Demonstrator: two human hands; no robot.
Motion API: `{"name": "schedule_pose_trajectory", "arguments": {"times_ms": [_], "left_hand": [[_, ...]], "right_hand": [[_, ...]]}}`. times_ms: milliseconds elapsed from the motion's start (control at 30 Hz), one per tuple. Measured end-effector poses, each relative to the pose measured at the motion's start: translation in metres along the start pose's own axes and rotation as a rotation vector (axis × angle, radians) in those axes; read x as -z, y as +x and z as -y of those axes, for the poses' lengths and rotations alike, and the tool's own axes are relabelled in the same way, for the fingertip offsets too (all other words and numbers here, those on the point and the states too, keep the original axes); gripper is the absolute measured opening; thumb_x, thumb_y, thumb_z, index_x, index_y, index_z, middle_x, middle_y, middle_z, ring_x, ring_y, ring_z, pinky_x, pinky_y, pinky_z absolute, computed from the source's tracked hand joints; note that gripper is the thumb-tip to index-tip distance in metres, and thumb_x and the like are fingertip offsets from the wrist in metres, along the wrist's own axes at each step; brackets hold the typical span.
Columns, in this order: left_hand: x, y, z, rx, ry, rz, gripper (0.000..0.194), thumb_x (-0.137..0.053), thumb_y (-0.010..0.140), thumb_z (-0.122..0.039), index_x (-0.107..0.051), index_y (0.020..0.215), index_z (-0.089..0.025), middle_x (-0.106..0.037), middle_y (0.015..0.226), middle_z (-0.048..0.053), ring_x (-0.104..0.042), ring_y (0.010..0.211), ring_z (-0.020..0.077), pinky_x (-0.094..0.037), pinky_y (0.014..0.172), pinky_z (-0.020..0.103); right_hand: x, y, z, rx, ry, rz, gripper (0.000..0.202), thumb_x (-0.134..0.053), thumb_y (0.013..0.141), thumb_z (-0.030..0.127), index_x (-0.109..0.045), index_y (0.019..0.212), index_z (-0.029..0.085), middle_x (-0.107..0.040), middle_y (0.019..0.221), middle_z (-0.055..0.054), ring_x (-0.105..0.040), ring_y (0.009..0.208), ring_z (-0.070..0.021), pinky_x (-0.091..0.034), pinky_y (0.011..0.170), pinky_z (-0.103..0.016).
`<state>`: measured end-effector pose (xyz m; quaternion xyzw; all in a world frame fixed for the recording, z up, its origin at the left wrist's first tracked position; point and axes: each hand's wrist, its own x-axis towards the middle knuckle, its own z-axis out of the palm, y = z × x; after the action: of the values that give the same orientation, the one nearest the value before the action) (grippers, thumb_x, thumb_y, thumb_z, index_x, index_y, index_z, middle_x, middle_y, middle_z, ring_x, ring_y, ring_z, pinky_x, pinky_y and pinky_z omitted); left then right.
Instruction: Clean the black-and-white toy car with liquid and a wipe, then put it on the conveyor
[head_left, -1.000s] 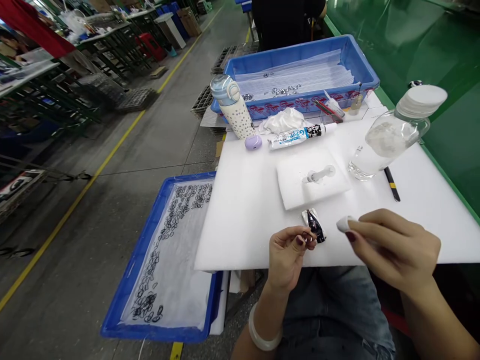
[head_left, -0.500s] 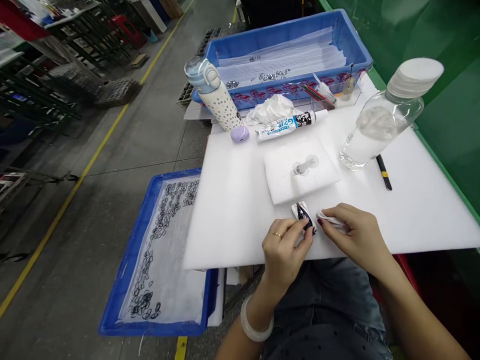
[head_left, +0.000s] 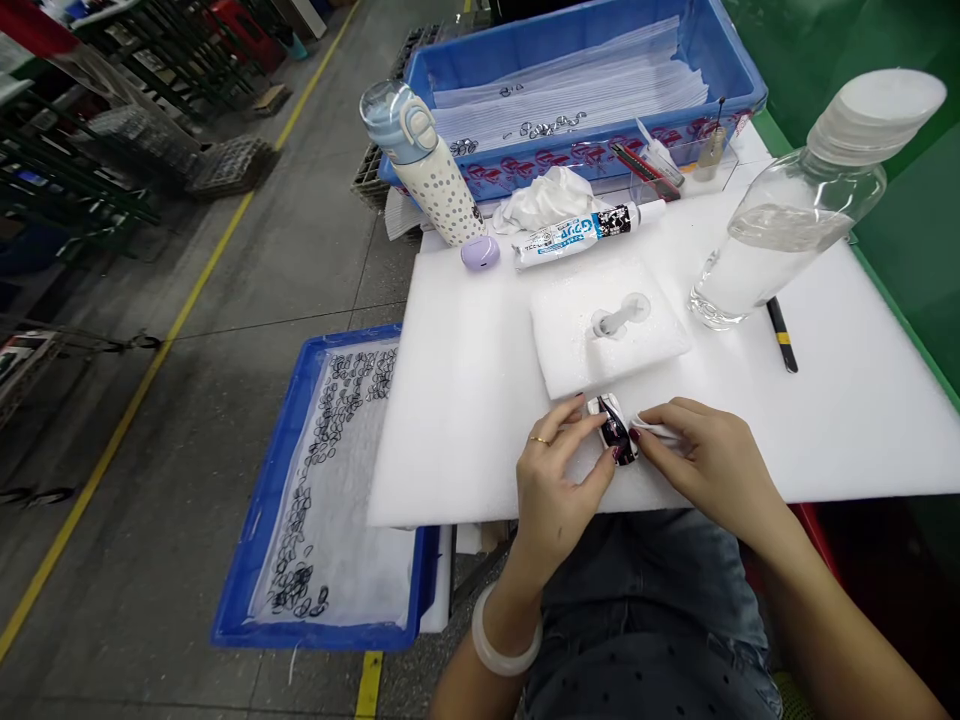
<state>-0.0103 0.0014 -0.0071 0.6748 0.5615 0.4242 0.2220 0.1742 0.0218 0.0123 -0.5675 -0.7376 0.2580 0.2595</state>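
A small glossy black-and-white piece (head_left: 613,430) lies near the front edge of the white foam sheet (head_left: 457,430); I cannot make out its kind. My left hand (head_left: 562,465) has its thumb and fingertips at the left and near edges of this piece, gripping it. Close by on the right, my right hand (head_left: 694,455) pinches a folded white cloth (head_left: 660,432), whose tip is at the piece's right edge. Just beyond both hands sits a white foam block (head_left: 570,350) with a small clear-capped white part (head_left: 621,315) in its hollow.
Behind the block are a glue tube (head_left: 574,237), crumpled white cloth (head_left: 547,200), purple case (head_left: 480,253) and dotted bottle (head_left: 439,190). To the right stand a clear liquid bottle (head_left: 780,225) and black tweezers (head_left: 782,335). Blue trays (head_left: 315,640) hold dark rings; a blue bin (head_left: 735,70) is behind.
My left fingers have spread along the piece's edges, showing more of its face. The cloth in my right hand has come up against the piece. The camera view has shifted slightly.
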Motion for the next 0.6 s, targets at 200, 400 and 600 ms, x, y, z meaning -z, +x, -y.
{"name": "schedule_pose_trajectory", "arguments": {"times_ms": [200,400,600], "left_hand": [[-0.0027,-0.0005,-0.0014,-0.011,0.044,0.009,0.028,-0.073,0.085,-0.017,-0.072,0.112,-0.024,-0.071,0.124,0.009,-0.068,0.113,0.0265,-0.059,0.098,0.047],[-0.004,-0.001,-0.0011,-0.011,0.064,0.007,0.03,-0.073,0.084,-0.015,-0.071,0.112,-0.023,-0.071,0.124,0.008,-0.067,0.113,0.0258,-0.058,0.098,0.045],[-0.0046,-0.0012,-0.0013,-0.018,0.072,0.0,0.029,-0.073,0.084,-0.015,-0.07,0.112,-0.022,-0.071,0.123,0.009,-0.067,0.112,0.025,-0.058,0.097,0.043]], "right_hand": [[-0.0004,0.0005,0.0004,-0.008,0.004,0.008,0.018,-0.058,0.094,0.032,-0.072,0.092,0.021,-0.071,0.082,-0.003,-0.065,0.063,-0.016,-0.044,0.055,-0.028],[-0.0044,-0.0007,-0.0009,0.003,-0.02,-0.021,0.019,-0.058,0.096,0.033,-0.072,0.092,0.022,-0.071,0.082,-0.003,-0.065,0.062,-0.0161,-0.042,0.055,-0.028],[-0.0062,-0.002,-0.0005,-0.008,-0.027,-0.038,0.019,-0.059,0.097,0.034,-0.072,0.093,0.021,-0.071,0.083,-0.002,-0.064,0.061,-0.0151,-0.041,0.055,-0.028]]}}
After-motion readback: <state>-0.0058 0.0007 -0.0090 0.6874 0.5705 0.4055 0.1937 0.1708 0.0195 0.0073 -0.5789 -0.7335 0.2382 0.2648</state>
